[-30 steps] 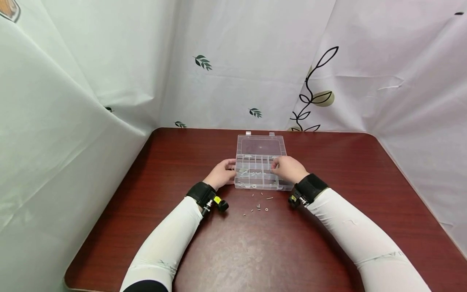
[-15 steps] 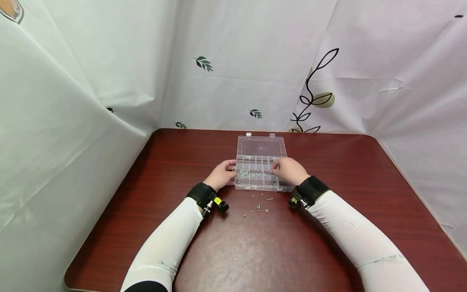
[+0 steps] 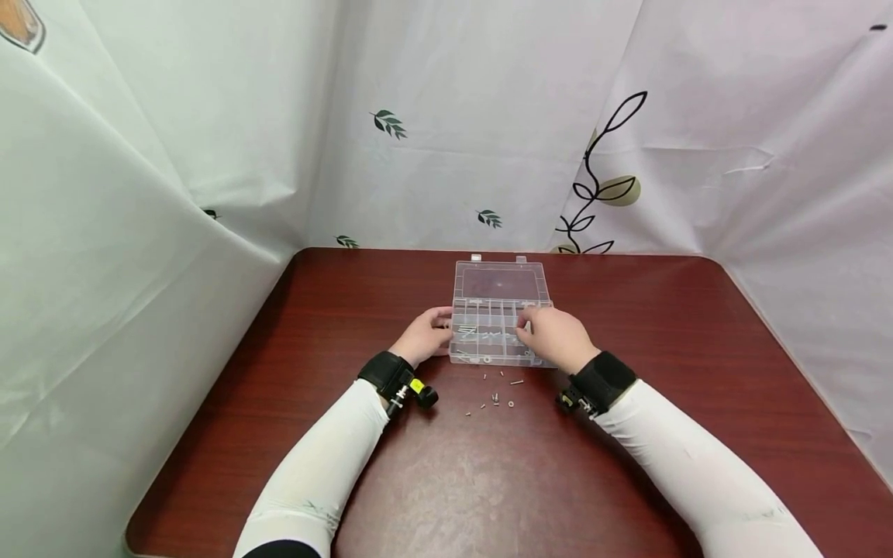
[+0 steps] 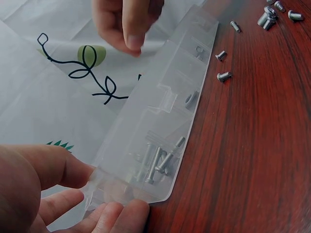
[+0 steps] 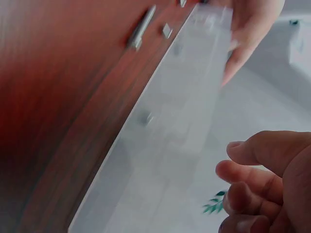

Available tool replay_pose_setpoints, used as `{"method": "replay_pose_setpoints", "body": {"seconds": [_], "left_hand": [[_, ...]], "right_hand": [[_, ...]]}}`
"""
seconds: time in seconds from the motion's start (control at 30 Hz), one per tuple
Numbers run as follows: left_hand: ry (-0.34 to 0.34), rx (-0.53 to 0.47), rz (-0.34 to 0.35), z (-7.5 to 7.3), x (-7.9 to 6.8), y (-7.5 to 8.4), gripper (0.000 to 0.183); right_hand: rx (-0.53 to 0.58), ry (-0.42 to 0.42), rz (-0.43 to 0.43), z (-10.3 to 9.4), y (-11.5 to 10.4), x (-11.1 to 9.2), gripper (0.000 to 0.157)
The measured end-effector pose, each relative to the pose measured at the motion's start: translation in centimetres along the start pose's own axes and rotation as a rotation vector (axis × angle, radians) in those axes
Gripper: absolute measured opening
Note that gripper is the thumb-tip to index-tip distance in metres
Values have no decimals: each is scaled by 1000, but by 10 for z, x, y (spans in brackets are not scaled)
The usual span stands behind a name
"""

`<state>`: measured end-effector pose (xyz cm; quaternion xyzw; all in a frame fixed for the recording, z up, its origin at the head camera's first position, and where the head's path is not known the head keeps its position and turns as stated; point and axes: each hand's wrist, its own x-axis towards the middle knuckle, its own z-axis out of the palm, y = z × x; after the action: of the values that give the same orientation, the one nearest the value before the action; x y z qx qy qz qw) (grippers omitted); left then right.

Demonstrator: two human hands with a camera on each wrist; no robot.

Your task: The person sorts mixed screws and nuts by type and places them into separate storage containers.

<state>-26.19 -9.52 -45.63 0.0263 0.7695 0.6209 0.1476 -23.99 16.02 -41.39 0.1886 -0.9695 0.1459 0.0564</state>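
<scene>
A clear plastic compartment box (image 3: 498, 359) lies on the table with its lid (image 3: 502, 280) folded back. Metal screws (image 3: 466, 329) lie in its left compartments, and a ring-like washer (image 4: 190, 99) shows through the front wall. My left hand (image 3: 424, 335) holds the box's left end; in the left wrist view the thumb is at the top edge and the other fingers lie lower along the corner. Over the right compartments hovers my right hand (image 3: 560, 337). In the right wrist view its thumb and forefinger stand apart, nothing between them, the other fingers loosely bent.
Several loose screws (image 3: 495, 399) and a small ring (image 3: 511, 404) are scattered on the reddish-brown table (image 3: 446, 480) in front of the box. White patterned cloth (image 3: 432, 170) hangs behind the table and along its sides.
My right hand has shifted slightly toward me and its fingertips have parted. My left hand stays at the box's left end, and the loose screws lie as before.
</scene>
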Motion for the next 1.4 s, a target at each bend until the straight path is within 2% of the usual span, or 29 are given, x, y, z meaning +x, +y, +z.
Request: {"method": "replay_pose_setpoints", "body": {"seconds": [0.1, 0.17, 0.33, 0.47, 0.7, 1.1, 1.2, 1.27, 1.4], "left_hand": [[5, 4, 8, 0, 1, 0, 53], [6, 4, 15, 0, 1, 1, 53], [0, -1, 15, 0, 1, 1, 53], [1, 0, 14, 0, 0, 1, 53], [3, 6, 16, 0, -1, 1, 53], [-27, -13, 15, -1, -2, 0, 54], [-44, -14, 5, -2, -7, 7, 55], [-40, -1, 9, -2, -12, 13, 54], [-16, 3, 18, 0, -9, 10, 53]], "right_hand": [[-32, 42, -78, 0, -11, -9, 9], [-46, 40, -147, 0, -17, -15, 6], [-72, -97, -366, 5, -29, -28, 6], [-44, -197, -467, 8, -36, -34, 11], [-34, -289, -452, 15, -40, -37, 23], [-25, -278, -436, 20, -43, -38, 26], [-31, -287, -410, 21, -43, -38, 23], [-39, -297, -390, 21, -43, -37, 22], [-44, -303, -382, 20, -42, -37, 22]]}}
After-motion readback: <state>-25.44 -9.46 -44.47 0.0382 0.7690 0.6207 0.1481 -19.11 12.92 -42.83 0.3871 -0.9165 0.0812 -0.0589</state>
